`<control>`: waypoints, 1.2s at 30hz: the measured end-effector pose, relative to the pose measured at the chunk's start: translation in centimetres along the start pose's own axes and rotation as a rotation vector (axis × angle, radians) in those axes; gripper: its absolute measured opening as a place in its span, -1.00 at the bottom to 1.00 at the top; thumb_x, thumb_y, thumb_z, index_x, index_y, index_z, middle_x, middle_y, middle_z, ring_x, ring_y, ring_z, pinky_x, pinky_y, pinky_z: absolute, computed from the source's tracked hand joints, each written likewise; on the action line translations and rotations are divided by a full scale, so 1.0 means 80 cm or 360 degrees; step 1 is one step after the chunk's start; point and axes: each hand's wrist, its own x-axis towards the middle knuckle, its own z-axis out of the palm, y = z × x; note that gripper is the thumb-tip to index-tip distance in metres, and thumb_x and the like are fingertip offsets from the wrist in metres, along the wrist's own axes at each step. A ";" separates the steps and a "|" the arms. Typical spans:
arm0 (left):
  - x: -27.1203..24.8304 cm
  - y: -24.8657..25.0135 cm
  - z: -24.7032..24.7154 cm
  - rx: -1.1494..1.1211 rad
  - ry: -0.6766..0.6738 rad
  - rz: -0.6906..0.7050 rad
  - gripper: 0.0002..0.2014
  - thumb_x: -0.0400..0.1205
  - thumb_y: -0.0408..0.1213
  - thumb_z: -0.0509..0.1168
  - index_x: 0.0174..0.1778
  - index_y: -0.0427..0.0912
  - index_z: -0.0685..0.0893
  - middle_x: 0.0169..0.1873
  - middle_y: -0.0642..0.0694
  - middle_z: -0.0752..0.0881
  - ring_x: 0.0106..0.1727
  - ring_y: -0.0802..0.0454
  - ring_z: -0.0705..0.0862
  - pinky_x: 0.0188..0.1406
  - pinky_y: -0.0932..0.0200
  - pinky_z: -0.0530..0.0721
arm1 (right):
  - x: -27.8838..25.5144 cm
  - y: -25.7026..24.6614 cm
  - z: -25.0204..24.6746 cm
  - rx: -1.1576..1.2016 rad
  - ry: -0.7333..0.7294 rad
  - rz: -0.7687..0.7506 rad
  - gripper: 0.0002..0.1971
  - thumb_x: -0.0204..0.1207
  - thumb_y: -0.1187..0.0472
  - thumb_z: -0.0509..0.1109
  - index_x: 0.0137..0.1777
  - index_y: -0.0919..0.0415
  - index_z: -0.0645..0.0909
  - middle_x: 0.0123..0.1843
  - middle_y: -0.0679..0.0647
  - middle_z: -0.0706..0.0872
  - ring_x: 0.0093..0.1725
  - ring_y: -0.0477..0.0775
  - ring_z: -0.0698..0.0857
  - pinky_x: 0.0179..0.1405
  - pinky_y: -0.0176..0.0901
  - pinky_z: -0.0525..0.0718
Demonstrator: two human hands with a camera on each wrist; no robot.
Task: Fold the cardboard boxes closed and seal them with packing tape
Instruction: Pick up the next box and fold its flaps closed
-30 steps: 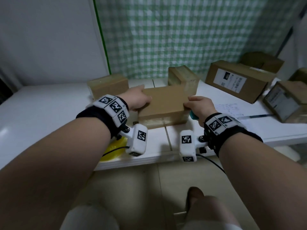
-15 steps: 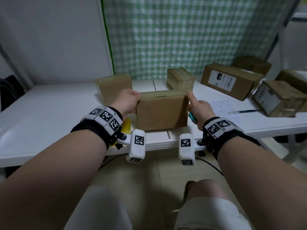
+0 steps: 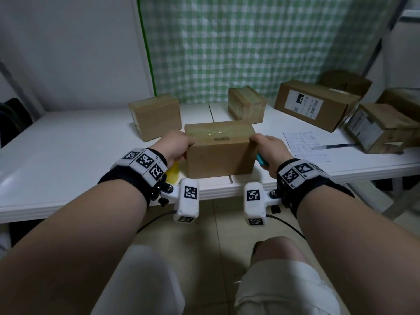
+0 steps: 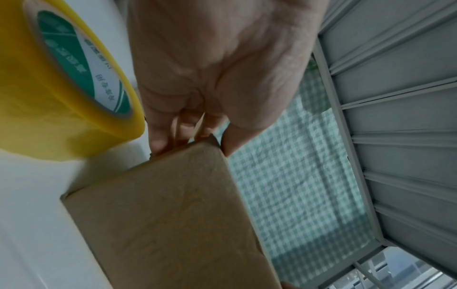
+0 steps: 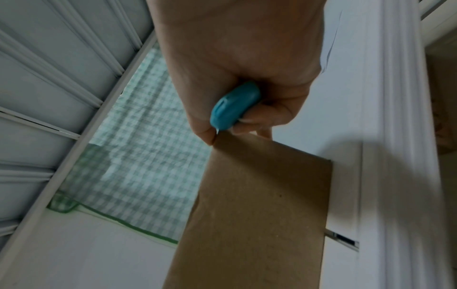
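A closed brown cardboard box (image 3: 219, 151) stands at the front edge of the white table (image 3: 68, 142), clear tape shining along its top. My left hand (image 3: 177, 145) grips the box's upper left corner (image 4: 210, 140), thumb on top and fingers on the side. At the upper right corner, my right hand (image 3: 264, 147) pinches the box edge (image 5: 222, 136) while its curled fingers hold a small blue cutter (image 5: 233, 106). A yellow roll of packing tape (image 4: 61, 82) lies on the table just left of the box, mostly hidden under my left wrist in the head view.
Two small taped boxes (image 3: 156, 117) (image 3: 246, 104) stand behind the held one. Larger labelled boxes (image 3: 316, 104) (image 3: 381, 128) crowd the right end of the table. A sheet of paper (image 3: 304, 144) with a pen (image 3: 334, 145) lies to the right. A green checked curtain (image 3: 250, 46) hangs behind.
The box has been turned from lying flat to standing on its long side, taped face now up. Both hands stayed on its ends and shifted to the upper corners.
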 end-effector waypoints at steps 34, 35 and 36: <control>-0.009 -0.024 0.013 0.0090 -0.0001 -0.0016 -0.83 0.67 -0.25 0.20 0.14 -0.07 0.61 -0.11 -0.09 0.70 -0.26 0.01 0.58 -0.37 0.19 0.48 | -0.012 0.018 -0.009 -0.0237 -0.0060 0.0026 -0.69 0.63 -0.04 0.21 0.14 0.19 0.52 0.08 0.19 0.58 0.06 0.21 0.59 0.05 0.08 0.63; -0.007 -0.025 0.013 0.0055 0.0003 -0.0018 -0.78 0.68 -0.26 0.20 0.23 -0.05 0.58 -0.04 -0.09 0.70 -0.24 0.03 0.58 -0.35 0.19 0.48 | -0.011 0.018 -0.007 -0.0252 -0.0043 -0.0001 -0.68 0.62 -0.04 0.21 0.17 0.20 0.54 0.09 0.20 0.59 0.10 0.23 0.60 0.14 0.13 0.63; -0.005 -0.026 0.013 0.0003 -0.0002 -0.0022 -0.69 0.68 -0.28 0.20 0.35 -0.04 0.52 0.03 -0.08 0.70 -0.22 0.05 0.59 -0.33 0.18 0.48 | -0.009 0.017 -0.007 -0.0274 -0.0031 -0.0019 -0.66 0.63 -0.02 0.21 0.19 0.22 0.57 0.09 0.20 0.60 0.13 0.26 0.60 0.20 0.17 0.62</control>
